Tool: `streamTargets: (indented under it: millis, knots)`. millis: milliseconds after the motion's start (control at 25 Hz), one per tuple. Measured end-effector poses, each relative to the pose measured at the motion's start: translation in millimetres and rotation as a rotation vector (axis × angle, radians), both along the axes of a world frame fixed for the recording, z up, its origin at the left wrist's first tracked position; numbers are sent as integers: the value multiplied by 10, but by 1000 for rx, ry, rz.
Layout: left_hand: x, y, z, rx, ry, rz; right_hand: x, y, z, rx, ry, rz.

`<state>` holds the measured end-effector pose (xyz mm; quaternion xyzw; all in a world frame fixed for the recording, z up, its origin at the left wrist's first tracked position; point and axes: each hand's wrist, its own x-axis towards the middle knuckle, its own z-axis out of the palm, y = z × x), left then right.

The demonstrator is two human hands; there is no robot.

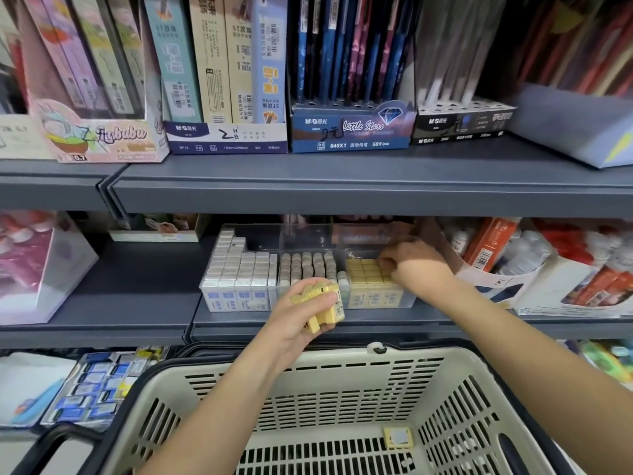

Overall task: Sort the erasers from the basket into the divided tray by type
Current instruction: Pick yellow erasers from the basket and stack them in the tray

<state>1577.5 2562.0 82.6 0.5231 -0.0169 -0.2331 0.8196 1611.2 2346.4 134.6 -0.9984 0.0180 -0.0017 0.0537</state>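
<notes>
Grip of left hand (308,315) closed round several yellow erasers (329,303), before divided tray (301,234). Grip of right hand (411,265) curled over tray's yellow row (363,276); hold unclear. In basket (239,363) below tray: one eraser (397,437).

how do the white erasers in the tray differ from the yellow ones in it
Colour: the white erasers are white with blue labels, the yellow erasers pale yellow. Place: white fill the left compartment of the tray, yellow the right. Height: the white ones pile up in steps toward the back; the yellow ones form a flat, lower layer. The right hand reaches only the yellow ones. Both stand in neat rows, labels facing front.
</notes>
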Motion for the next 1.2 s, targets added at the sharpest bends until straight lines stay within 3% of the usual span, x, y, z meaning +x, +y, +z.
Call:
streamTargets:
  millis: [80, 160, 240, 440, 720, 800, 880, 1000, 1080, 1200]
  knots:
    - [-4, -4, 10, -2, 10, 0, -150, 169, 46, 223, -58, 150]
    - [-13, -5, 29, -14, 13, -3, -311, 377, 101, 482, 47, 299]
    - [-19, -6, 36, -34, 15, -3, -406, 508, 98, 550, 89, 383]
    - [-42, 19, 26, -87, 44, -1, -496, 554, 80, 602, -4, 308]
    - [-54, 18, 33, -101, 65, 14, -417, 434, 183, 879, 121, 143]
    - [-60, 16, 34, -101, 80, 30, -213, 297, 267, 776, 15, 25]
    - [-64, 9, 33, -92, 113, 59, 14, 210, 318, 524, -91, -48]
    - [-63, -5, 39, -63, 150, 85, 291, 148, 221, 253, -149, 8]
    - [-61, -15, 48, -42, 156, 90, 417, 97, 117, 233, -93, 53]
    - [-45, -17, 49, -19, 146, 83, 531, 65, 17, 394, 65, 57]
